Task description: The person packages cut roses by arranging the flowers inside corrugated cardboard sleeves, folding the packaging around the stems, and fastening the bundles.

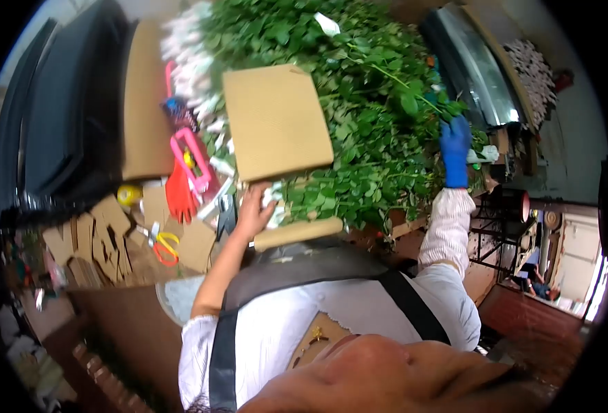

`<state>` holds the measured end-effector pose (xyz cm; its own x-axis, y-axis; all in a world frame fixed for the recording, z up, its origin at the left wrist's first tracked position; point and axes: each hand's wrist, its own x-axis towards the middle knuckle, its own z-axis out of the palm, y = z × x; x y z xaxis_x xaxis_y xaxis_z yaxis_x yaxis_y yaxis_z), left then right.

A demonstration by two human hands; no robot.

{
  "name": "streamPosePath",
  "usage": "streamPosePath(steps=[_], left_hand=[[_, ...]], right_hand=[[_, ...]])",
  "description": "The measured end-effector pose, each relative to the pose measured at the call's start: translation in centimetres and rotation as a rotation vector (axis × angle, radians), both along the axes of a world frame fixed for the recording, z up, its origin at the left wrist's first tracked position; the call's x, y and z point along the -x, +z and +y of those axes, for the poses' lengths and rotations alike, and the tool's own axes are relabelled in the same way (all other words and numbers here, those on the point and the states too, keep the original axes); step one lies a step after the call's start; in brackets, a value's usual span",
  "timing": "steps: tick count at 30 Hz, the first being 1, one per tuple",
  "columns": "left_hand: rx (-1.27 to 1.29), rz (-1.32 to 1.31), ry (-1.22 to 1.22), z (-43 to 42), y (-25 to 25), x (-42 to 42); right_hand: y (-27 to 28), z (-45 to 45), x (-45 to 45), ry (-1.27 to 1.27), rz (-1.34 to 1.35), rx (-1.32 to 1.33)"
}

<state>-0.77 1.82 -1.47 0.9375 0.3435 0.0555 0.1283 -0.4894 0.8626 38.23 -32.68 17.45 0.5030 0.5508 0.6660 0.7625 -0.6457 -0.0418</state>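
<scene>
Left hand's (252,212) fingers lay loosely open, cardboard (276,124) just beyond; blue-gloved right hand (455,143) met leafy stems (400,79), finger grip unclear!

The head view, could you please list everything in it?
Leafy stems: many, green, centre
White tips: many, white, upper left
Cardboard sheet: one, tan, on stems
Strip: one, tan, near apron
Pink tool: one, pink, left
Red glove: one, red, left
Scissors: one, orange-yellow, left
Round item: one, yellow, left
Cardboard pieces: several, brown, left
Dark panels: several, black, far left
Shiny panel: one, silver, upper right
Distant person: one, blurred, right
Apron: one, dark, lower centre
Left hand: one, bare, by sheet
Right hand: one, blue-gloved, at stems
</scene>
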Motion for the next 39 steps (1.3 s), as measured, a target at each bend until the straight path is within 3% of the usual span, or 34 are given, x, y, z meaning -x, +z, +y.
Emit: streamPosePath(steps=[3,6,8,9,11,14,15,18,19,20,21,23,24,25,26,29,32,33,37,39], left_hand=[[0.162,0.043,0.066,-0.2,-0.7,0.2],[0.180,0.023,0.071,-0.4,-0.4,0.2],[0.134,-0.006,0.033,-0.1,-0.5,0.2],[-0.001,-0.042,0.034,0.0,-1.7,0.1],[-0.036,-0.069,0.006,0.2,-0.8,0.2],[0.071,-0.081,0.045,0.0,-1.1,0.2],[0.080,-0.064,0.051,0.0,-1.2,0.1],[0.019,-0.017,0.037,0.0,-0.7,0.1],[-0.012,-0.038,0.052,-0.1,-0.9,0.0],[0.016,-0.032,0.056,-0.3,-0.7,0.1],[0.041,-0.026,0.061,-0.4,-0.2,0.2],[0.026,-0.070,0.036,-0.1,-0.1,0.4],[-0.101,-0.167,0.046,0.0,-0.9,0.2],[-0.064,-0.064,0.050,0.1,-0.4,0.3],[-0.023,0.037,0.054,-0.1,0.0,0.4],[-0.107,-0.007,0.104,-0.1,0.6,0.4],[0.215,0.043,0.263,0.6,3.7,-0.5],[0.214,0.130,0.374,0.6,3.2,-0.9],[0.078,-0.024,0.420,0.3,1.8,-0.7],[0.180,-0.016,0.474,-0.1,1.5,-0.2]], right_hand=[[0.6,-0.5,6.0,0.082,0.234,0.052],[-5.8,-1.5,8.4,0.215,0.107,0.223],[-9.1,0.2,9.9,0.263,0.308,0.331],[-9.4,1.5,10.1,0.126,0.395,0.524],[-9.5,4.3,10.0,-0.155,0.552,0.903],[-4.1,6.9,14.2,-0.047,0.079,0.665],[-2.7,8.4,15.2,0.038,0.036,0.611],[-1.9,13.2,20.2,0.482,0.533,0.412],[-1.1,15.4,22.5,0.502,0.832,0.494],[-1.9,17.3,23.9,0.471,0.863,0.705],[-3.8,18.8,24.8,0.440,0.727,0.813],[-10.3,20.4,23.3,0.343,0.646,0.806],[-12.5,21.3,22.6,0.293,0.606,0.801],[-13.2,21.9,22.2,0.269,0.604,0.811],[-13.9,22.1,21.9,0.243,0.602,0.824],[-14.0,22.4,21.9,0.211,0.589,0.865],[-13.1,22.9,22.3,0.221,0.614,0.883],[-13.5,22.9,22.3,0.227,0.617,0.888],[-14.7,22.4,22.1,0.241,0.550,0.876],[-14.8,22.3,22.0,0.256,0.560,0.886]])
